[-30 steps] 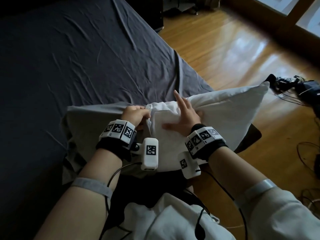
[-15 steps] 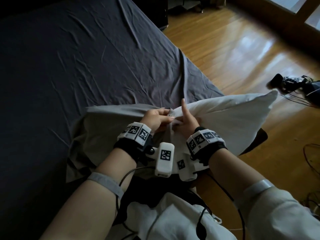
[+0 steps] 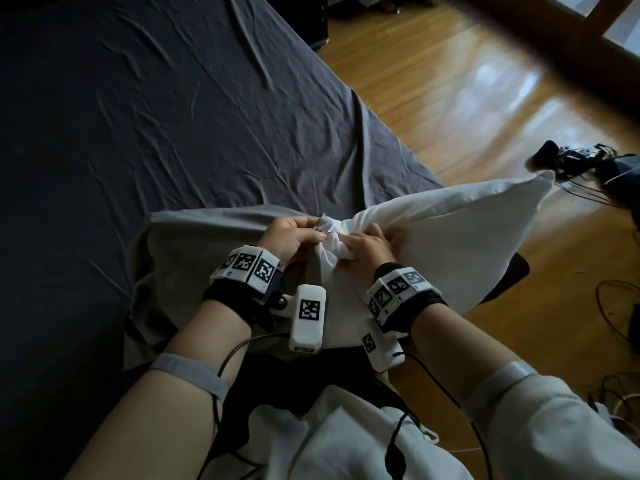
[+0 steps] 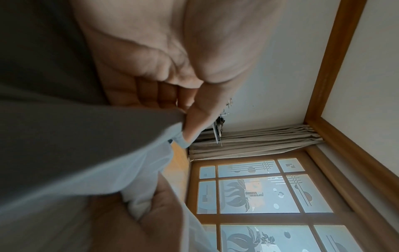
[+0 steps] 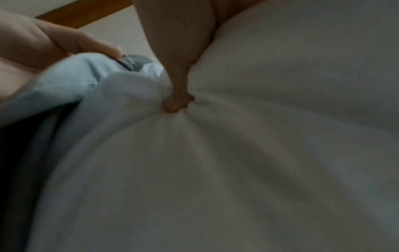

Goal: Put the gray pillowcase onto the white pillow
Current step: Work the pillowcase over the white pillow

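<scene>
The white pillow (image 3: 446, 244) lies across the near corner of the bed, its right end out over the floor. The gray pillowcase (image 3: 194, 251) covers its left part and is rumpled on the bed. My left hand (image 3: 294, 237) pinches the pillowcase's hem (image 4: 172, 122) between thumb and fingers, at the pillow's far corner. My right hand (image 3: 363, 247) grips a bunched corner of the white pillow (image 5: 237, 153), fingers dug into the cloth. The two hands almost touch.
A dark gray sheet (image 3: 156, 116) covers the bed to the left and beyond. Wooden floor (image 3: 467, 98) lies to the right, with a tangle of cables and dark devices (image 3: 588, 164) at the far right. My white clothing (image 3: 346, 438) hangs below.
My right hand went from lying flat on the pillow to gripping its bunched corner. My left hand moved right with the pillowcase hem, closing up to the right hand.
</scene>
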